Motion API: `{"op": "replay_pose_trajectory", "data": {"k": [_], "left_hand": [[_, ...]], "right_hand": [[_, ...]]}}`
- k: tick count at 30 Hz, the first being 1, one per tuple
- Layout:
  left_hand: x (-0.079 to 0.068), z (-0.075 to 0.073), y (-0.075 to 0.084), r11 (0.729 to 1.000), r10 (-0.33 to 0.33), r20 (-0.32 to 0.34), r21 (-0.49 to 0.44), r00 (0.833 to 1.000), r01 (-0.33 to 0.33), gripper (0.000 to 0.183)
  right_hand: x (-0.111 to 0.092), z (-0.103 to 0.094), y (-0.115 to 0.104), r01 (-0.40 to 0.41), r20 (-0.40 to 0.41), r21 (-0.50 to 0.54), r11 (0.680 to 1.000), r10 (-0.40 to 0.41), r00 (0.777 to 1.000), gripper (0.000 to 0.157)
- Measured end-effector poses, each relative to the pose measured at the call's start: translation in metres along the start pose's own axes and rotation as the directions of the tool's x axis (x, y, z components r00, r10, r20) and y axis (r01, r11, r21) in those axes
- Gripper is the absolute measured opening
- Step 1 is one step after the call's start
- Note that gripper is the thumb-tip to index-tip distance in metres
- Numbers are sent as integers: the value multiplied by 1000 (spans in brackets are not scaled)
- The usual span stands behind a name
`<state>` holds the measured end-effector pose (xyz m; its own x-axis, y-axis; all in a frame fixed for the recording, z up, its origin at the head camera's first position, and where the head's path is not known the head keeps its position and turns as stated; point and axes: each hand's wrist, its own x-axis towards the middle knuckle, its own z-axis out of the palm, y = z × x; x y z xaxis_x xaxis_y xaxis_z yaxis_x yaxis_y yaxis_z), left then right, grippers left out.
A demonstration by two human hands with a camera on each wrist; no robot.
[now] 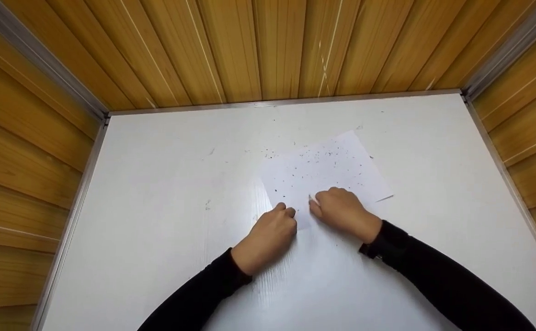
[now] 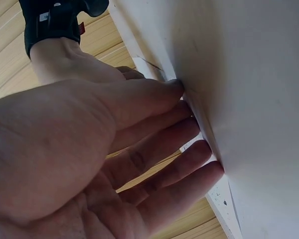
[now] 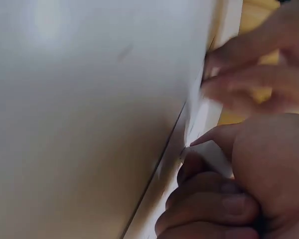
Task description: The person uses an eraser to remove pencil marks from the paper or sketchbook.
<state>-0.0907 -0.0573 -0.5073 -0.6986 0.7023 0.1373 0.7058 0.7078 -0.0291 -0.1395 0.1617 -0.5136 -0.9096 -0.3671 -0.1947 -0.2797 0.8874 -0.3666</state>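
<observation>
A sheet of white paper (image 1: 323,170) lies at an angle on the table, dotted with small dark crumbs. My left hand (image 1: 272,230) rests its fingertips at the paper's near left corner. In the left wrist view, the fingers (image 2: 174,169) of that hand reach down fairly straight to the surface, holding nothing. My right hand (image 1: 341,209) is over the near part of the sheet, to the right of the left one. Between its thumb and curled fingers it pinches a small white eraser (image 3: 212,155), mostly covered by the hand, with one end at the paper.
The white table (image 1: 157,193) carries more dark specks beyond the sheet and a few grey smudges to its left. Wood-patterned panels (image 1: 277,50) stand along the back and both sides, with metal strips (image 1: 268,104) at the table's edges.
</observation>
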Motion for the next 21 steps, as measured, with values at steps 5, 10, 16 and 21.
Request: {"op": "replay_pose_trajectory", "data": {"k": [5,10,16,21], "left_hand": [[0,0,0,1000,-3,2,-15,1000,3,24],[0,1,-1,1000,-1,-1,-8,1000,1,24],[1,2,0,1000,13,0,-25,1000,-13,24],[1,0,-1,1000,10,-13,-25,1000,-10,25]], "right_hand": [[-4,-26,57,-162,13,14,987,162,987,52],[-6,-42,90,-247,13,0,969,247,969,55],[-20,-31,77,-238,-14,11,971,238,971,53],[-35,-16,40,-154,-30,29,988,154,988,45]]}}
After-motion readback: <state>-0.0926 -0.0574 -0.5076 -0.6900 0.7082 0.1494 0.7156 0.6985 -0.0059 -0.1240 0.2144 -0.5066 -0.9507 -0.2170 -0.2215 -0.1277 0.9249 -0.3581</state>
